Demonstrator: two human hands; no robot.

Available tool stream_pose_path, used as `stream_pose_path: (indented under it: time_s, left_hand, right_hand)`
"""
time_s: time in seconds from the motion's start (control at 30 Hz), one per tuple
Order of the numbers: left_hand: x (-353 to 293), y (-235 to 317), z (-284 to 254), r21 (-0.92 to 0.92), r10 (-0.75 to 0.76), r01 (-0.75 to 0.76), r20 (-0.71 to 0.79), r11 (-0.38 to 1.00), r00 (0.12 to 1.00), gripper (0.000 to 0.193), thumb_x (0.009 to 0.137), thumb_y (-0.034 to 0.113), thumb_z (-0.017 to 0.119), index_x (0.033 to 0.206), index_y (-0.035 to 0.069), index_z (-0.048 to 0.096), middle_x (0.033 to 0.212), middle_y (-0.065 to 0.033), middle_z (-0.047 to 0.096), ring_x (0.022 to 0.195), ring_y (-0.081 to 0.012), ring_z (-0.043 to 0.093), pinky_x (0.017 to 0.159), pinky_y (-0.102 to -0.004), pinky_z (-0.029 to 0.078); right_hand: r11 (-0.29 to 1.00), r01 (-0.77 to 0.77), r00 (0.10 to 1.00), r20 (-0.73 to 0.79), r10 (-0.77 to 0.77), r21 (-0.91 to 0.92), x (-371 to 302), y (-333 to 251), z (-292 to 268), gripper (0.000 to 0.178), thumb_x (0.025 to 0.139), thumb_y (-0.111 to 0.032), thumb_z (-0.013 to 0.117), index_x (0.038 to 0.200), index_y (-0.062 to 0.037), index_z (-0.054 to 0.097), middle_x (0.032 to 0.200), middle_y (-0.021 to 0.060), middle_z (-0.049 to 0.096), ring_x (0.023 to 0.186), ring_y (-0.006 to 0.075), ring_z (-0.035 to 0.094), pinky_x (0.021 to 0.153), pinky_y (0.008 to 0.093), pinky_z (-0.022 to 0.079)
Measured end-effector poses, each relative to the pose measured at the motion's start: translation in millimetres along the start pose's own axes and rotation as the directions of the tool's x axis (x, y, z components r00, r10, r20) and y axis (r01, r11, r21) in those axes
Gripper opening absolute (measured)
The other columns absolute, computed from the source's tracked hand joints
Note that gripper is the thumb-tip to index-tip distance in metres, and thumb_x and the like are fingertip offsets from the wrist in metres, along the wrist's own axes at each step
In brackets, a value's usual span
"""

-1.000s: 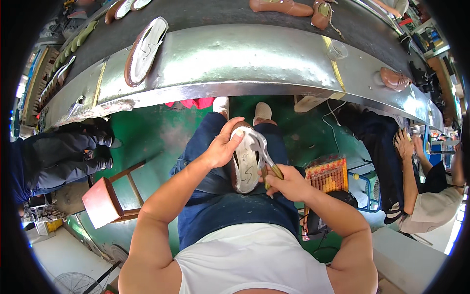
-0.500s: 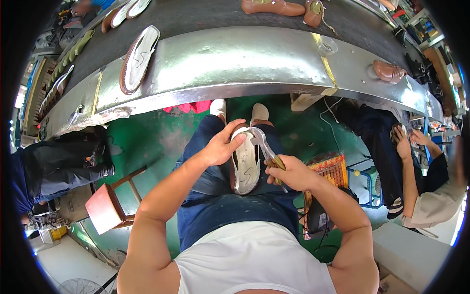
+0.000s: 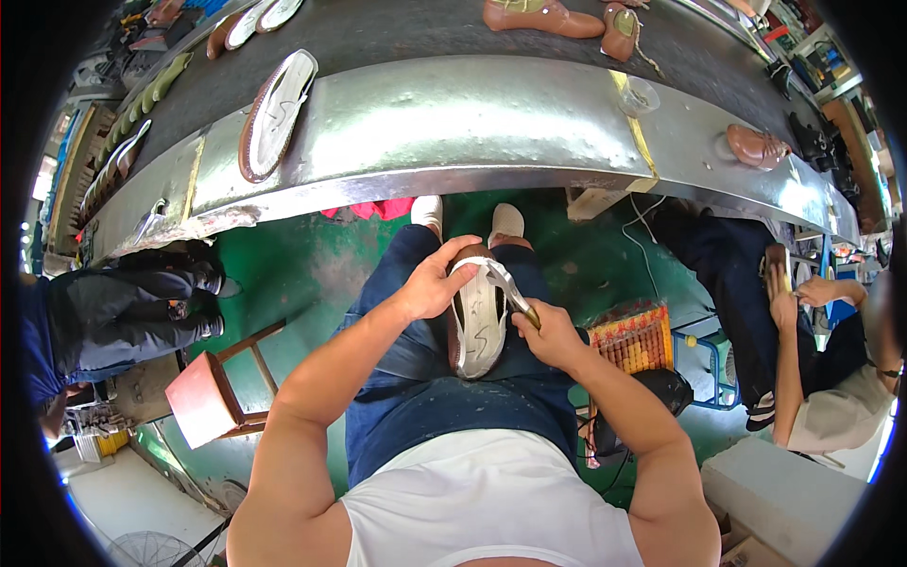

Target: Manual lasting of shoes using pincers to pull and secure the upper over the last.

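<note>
A brown shoe upper [image 3: 453, 350] with a pale insole [image 3: 480, 326] facing up rests on my lap, its toe pointing away from me. My left hand [image 3: 439, 281] is wrapped round the toe end, thumb pressed on the rim. A pair of lasting pliers [image 3: 510, 291] is in my right hand [image 3: 551, 333], with fingers closed round its handles. The metal jaws meet the upper's edge at the right side of the toe; their exact bite is too small to see.
A metal-edged bench [image 3: 453, 104] runs across ahead, carrying another upturned shoe [image 3: 277, 115], brown shoes [image 3: 756, 147] and a clear cup [image 3: 640, 95]. A stool [image 3: 201, 402] stands at left, a woven-backed seat [image 3: 633, 340] at right. A co-worker [image 3: 836, 378] sits at far right.
My right hand and the pliers have swung, their handles now lying more across and away from my lap. My left hand stays at the toe. The co-worker's hands have shifted.
</note>
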State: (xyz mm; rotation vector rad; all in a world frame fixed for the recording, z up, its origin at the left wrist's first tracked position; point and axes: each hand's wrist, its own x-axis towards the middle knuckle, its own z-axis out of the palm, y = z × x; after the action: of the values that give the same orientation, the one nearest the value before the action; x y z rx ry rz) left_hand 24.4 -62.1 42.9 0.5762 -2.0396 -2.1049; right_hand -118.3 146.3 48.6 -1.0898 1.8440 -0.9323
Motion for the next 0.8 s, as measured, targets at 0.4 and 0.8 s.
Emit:
stream_pose_path:
  time_s: [0.4,0.8]
  left_hand:
    - [-5.1,1.2,14.0,-0.076,-0.082,0.071,-0.153,0.995,0.985,0.045,0.098,0.022,0.06,0.139,0.007,0.049,0.119,-0.0079,0.062,0.109,-0.0148,0.058,0.097,-0.0295,0.046]
    - [10.0,12.6,12.8,0.12,-0.063,0.058,0.039,0.991,0.997,0.059,0.094,0.012,0.064,0.147,0.005,0.039,0.125,-0.0099,0.059,0.114,-0.018,0.056,0.099,-0.032,0.045]
  right_hand:
    - [0.945,0.03,0.999,0.026,-0.023,-0.326,-23.6,-28.7,-19.8,0.026,0.095,-0.019,0.059,0.11,0.0024,0.056,0.099,0.0248,0.065,0.092,0.0444,0.063,0.082,0.0486,0.05]
    - [0.982,-0.095,0.993,0.06,0.106,-0.165,5.2,-41.2,-34.0,0.03,0.099,-0.028,0.056,0.1,0.0026,0.057,0.081,0.0233,0.064,0.077,0.0454,0.062,0.072,0.0436,0.051]
